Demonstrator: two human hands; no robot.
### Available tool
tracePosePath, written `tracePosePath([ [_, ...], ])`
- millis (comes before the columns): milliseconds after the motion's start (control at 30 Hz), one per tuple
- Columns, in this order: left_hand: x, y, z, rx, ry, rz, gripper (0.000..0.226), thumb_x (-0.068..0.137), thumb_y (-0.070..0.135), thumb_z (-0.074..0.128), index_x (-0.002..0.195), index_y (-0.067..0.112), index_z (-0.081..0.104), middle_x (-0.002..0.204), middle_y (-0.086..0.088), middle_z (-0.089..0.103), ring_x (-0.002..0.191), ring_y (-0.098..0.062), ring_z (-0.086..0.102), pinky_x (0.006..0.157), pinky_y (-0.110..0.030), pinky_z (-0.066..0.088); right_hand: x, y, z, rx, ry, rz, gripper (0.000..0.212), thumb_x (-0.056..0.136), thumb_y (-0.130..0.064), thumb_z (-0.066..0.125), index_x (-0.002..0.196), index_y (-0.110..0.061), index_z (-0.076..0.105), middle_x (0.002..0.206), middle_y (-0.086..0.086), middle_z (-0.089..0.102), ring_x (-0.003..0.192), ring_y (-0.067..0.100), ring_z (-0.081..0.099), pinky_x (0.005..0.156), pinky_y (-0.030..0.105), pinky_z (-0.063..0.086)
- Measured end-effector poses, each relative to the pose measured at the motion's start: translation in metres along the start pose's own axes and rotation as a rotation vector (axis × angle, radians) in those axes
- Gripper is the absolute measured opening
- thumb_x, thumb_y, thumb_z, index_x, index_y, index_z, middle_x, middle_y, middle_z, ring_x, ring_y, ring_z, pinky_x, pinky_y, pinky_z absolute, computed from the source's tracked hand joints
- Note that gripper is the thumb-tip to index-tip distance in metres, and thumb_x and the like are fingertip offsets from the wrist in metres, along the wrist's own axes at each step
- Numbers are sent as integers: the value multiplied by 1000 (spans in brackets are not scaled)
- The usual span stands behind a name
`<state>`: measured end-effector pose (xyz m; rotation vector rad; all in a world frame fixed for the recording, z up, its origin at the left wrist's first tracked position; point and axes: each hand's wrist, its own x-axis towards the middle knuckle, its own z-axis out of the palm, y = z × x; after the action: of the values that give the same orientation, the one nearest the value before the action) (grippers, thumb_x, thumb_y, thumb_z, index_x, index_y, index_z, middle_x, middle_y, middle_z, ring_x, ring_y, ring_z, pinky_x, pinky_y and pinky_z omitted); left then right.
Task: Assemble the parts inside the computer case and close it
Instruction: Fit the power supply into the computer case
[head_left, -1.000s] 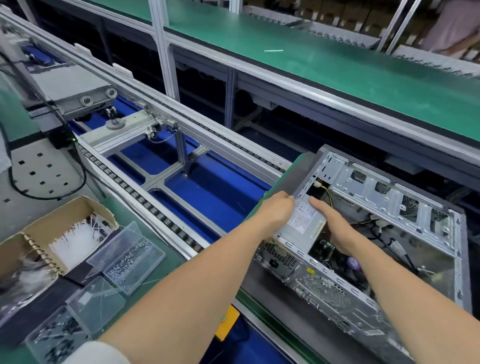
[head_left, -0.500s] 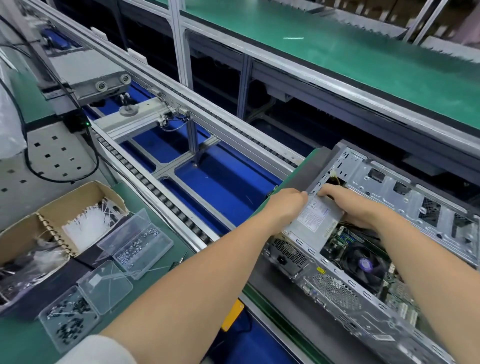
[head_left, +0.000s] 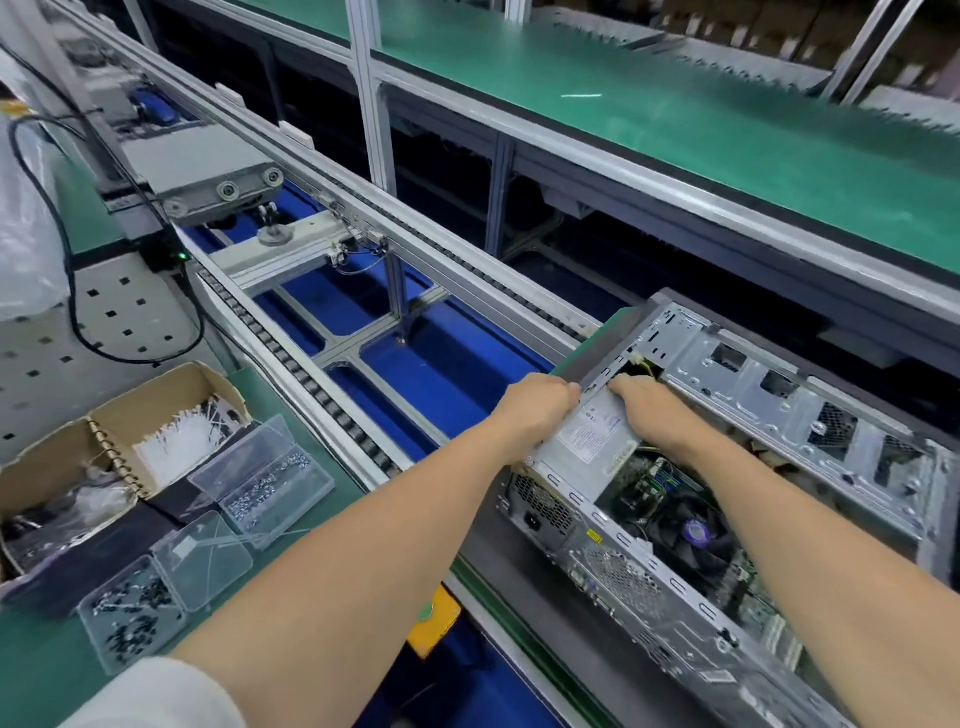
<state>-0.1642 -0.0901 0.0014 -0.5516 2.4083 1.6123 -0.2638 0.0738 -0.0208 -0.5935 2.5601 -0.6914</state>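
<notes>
An open grey metal computer case (head_left: 769, 395) lies on its side on a green pallet at the right. A silver power supply (head_left: 587, 436) with a white label sits in the case's near-left corner. My left hand (head_left: 535, 410) grips the supply's left edge at the case wall, fingers curled over it. My right hand (head_left: 654, 410) lies on the supply's far end, fingers curled down over its top edge. A CPU fan (head_left: 693, 530) and the motherboard show just right of the supply. The supply's cables are mostly hidden.
A roller conveyor frame (head_left: 363, 291) over blue floor runs diagonally to the left of the case. On the green bench at left stand a cardboard box of white cable ties (head_left: 171, 447) and clear plastic screw boxes (head_left: 270, 483). A raised green shelf (head_left: 675, 135) spans the back.
My right hand has slid from the supply's right side up to its far end. The left hand stayed on the left edge. The camera view shifted, bringing the case lower right.
</notes>
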Motion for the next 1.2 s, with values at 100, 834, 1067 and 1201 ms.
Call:
tracePosePath([
  [100,-4,-4,-2,69,-29,6,29,106,42,38,94,20,52,67,1,41,56,-17,35,56,-29,31,-3,8,-9,473,-197,182,33,110,-30,40,91,-15,62,89,10,68,77,22,63,76,42,50],
  [834,-13,-7,-1,212,-96,56,59,106,58,20,155,29,37,163,2,33,147,-22,32,119,-38,21,16,26,-16,585,-630,249,41,89,-60,61,99,-23,74,94,12,65,79,29,53,87,52,54],
  [1067,-10,-12,-3,193,-119,41,64,105,62,21,159,29,27,166,9,25,153,-18,22,121,-36,16,6,53,-8,710,-664,137,75,82,-74,71,133,-18,68,127,11,71,105,27,68,98,44,46],
  [1201,-7,-11,-2,193,-119,45,65,105,62,22,159,28,28,165,9,26,152,-18,23,120,-36,17,-2,51,-1,560,-569,24,67,78,-81,67,123,-32,75,123,2,76,109,20,72,97,40,49],
])
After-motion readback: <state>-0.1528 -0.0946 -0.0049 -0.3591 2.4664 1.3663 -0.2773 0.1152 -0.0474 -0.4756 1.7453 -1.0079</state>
